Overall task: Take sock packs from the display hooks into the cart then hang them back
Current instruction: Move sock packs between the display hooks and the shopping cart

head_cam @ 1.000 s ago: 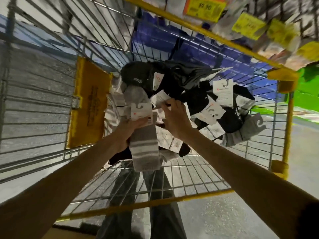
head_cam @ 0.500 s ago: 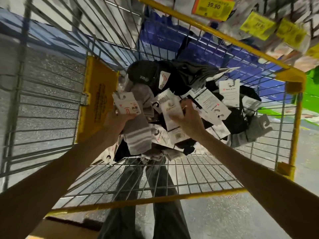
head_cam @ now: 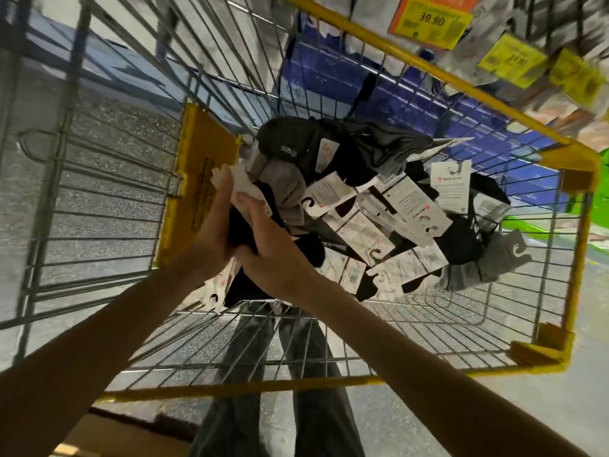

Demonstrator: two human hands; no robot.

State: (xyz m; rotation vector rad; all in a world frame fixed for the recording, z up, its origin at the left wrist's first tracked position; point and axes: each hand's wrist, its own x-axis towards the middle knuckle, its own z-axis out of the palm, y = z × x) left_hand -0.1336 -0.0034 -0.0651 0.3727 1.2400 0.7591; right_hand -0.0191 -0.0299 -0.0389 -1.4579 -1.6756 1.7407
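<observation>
Both hands, left hand [head_cam: 216,222] and right hand [head_cam: 273,255], clasp one black sock pack [head_cam: 242,230] above the cart [head_cam: 425,69]. Item: light, soft, floppy, I judge. Best hold: its stiff card header [head_cam: 242,184].

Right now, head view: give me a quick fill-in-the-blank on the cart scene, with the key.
1. The cart's rim is painted ____.
2. Both hands, left hand and right hand, clasp one ____ sock pack.
3. The orange price sign reads ____.
4. The loose sock packs lie ____ the cart.

Missing: yellow; black; 39.90; inside
</observation>
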